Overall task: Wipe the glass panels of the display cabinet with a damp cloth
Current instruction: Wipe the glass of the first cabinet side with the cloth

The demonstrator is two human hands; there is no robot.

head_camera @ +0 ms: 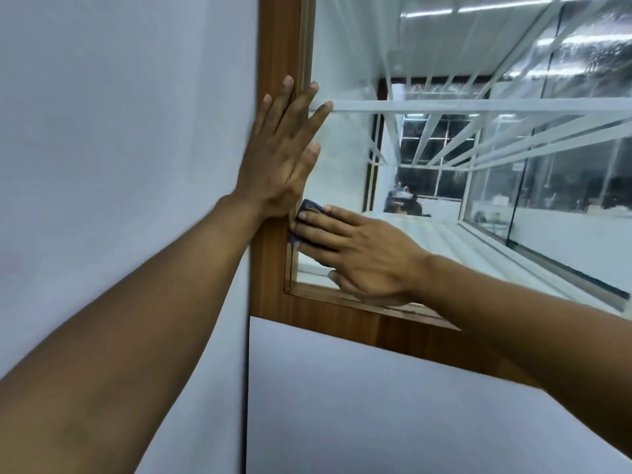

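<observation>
Cloth: the dark blue cloth (309,209) lies flat on the glass under my right grip (359,254). Only its far edge shows, just past my fingertips, so I cannot tell how it is folded.

Right grip: the fingers are stretched out straight and close together, nothing curled round the cloth. I press with the flat of the hand, I judge, so the damp face meets the pane evenly and does not bunch.

Glass panel: the glass panel (342,172) runs upward and to the right of this grip. The fingertips push the cloth into the pane's left edge, just above its bottom corner, where grime tends to collect.

Left grip: my left grip (284,159) is spread wide and holds nothing. It sits just above the right one, its heel almost touching the cloth, with palm and fingers lying across the wooden frame (273,46) and onto the glass edge. I take this as a brace to steady me while I lean in.

Stage: the corner is in hand, and most of the pane beyond my fingers looks streaky with reflections.

Inside: a glass shelf (478,106) crosses behind the pane, above both grips.

Around: a white wall (119,114) is left of the left grip, and a white lower panel (342,405) is below the right.
</observation>
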